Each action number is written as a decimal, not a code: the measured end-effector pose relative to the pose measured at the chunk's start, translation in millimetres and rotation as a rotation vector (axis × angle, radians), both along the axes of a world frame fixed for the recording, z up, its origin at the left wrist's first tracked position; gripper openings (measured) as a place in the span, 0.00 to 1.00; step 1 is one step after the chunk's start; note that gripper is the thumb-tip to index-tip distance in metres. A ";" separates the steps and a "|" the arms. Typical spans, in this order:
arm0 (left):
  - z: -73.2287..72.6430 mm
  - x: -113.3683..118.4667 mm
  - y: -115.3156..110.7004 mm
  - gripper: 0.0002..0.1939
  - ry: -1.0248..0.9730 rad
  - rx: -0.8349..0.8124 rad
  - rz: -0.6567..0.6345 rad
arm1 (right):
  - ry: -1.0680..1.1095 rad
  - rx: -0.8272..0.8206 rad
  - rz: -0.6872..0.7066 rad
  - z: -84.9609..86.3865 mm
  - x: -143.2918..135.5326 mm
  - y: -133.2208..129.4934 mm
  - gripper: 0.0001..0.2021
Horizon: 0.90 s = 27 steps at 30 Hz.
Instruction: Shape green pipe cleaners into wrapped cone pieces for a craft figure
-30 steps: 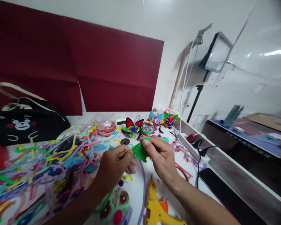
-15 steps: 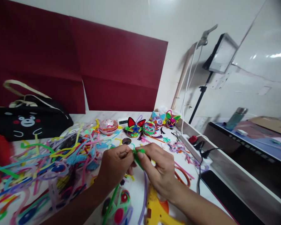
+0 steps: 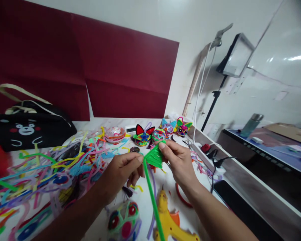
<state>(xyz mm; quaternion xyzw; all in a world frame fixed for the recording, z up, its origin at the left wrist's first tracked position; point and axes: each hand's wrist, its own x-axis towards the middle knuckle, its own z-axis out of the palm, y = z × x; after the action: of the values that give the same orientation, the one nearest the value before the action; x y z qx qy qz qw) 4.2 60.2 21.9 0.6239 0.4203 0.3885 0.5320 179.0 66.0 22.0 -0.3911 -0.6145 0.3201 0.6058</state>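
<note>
The left hand [image 3: 125,170] pinches the left corner of the green piece [image 3: 155,158], raised between both hands; its strip [image 3: 152,194] runs out of view below. The right hand [image 3: 179,162], partly hidden, clamps the piece's upper right.

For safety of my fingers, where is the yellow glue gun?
In the head view, the yellow glue gun lies at the bottom, right of centre, below the right hand and partly crossed by the green strip.
</note>
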 end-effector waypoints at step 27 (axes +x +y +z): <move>-0.4 -3.6 12.3 0.10 -0.208 -0.128 0.172 | -0.819 -0.025 0.058 -37.3 15.4 37.0 0.13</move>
<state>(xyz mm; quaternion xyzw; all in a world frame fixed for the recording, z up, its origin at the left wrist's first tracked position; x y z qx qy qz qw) 0.6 72.5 21.5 0.5068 0.4386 0.4679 0.5761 194.4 102.9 -15.4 -0.4761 -0.8116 0.1621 0.2972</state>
